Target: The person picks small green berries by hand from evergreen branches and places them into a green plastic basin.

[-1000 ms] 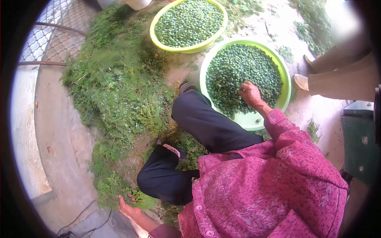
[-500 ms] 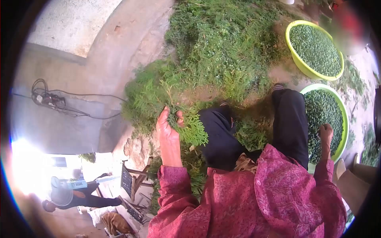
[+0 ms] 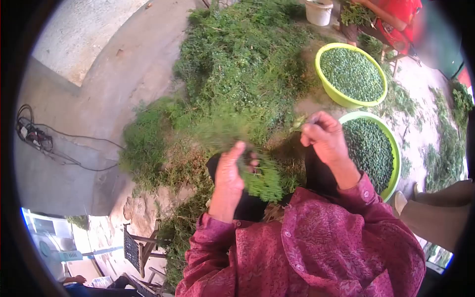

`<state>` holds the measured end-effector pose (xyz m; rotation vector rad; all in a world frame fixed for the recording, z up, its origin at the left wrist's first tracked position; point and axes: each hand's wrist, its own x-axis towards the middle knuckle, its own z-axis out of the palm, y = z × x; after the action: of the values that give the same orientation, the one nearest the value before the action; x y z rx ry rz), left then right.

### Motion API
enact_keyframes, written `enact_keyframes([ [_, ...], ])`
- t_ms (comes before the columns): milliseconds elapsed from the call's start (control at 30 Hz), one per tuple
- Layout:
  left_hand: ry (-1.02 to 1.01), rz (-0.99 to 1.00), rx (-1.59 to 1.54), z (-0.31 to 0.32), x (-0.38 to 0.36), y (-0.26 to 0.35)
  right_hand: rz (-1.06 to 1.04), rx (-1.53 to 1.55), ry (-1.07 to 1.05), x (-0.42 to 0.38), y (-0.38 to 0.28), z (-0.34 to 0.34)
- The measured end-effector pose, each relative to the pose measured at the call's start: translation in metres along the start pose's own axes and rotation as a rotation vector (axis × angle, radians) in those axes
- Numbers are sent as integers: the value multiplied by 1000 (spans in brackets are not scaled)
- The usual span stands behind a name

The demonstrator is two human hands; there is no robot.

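Note:
My left hand [image 3: 228, 175] is closed around a leafy green conifer sprig [image 3: 264, 180] with flat, fern-like foliage. The sprig's far part is smeared by motion. To its right, my right hand [image 3: 326, 138] is raised with thumb and fingers pinched. A small pale green bit of plant [image 3: 298, 123] shows at those fingertips, too blurred to name closely. Beyond my hands lies a big heap of cut green branches [image 3: 232, 64]. Beside my right wrist stands a light green basin [image 3: 396, 173] full of small round green pieces.
A yellow-green basin [image 3: 326, 91], filled likewise, stands farther off. Behind it are a white bucket [image 3: 318, 14] and a person in red [image 3: 396, 20] holding greenery. Black cable [image 3: 37, 136] lies on the left floor. A wooden chair [image 3: 143, 247] is at lower left; another person's leg [image 3: 435, 213] is at right.
My right hand has come out of the light green basin and moved up and left, towards my left hand. My left hand keeps the sprig, lower and more to the right. The view has shifted.

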<state>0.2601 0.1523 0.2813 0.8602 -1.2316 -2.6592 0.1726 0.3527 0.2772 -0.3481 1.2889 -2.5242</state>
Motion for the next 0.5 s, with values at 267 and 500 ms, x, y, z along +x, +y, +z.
enact_keyframes([
  [267,-275,-133,-115,24,-5,-28,-158,-588,19,-17,24,41],
  [500,-140,-197,-199,20,12,-46,-414,-981,37,-17,35,34],
])
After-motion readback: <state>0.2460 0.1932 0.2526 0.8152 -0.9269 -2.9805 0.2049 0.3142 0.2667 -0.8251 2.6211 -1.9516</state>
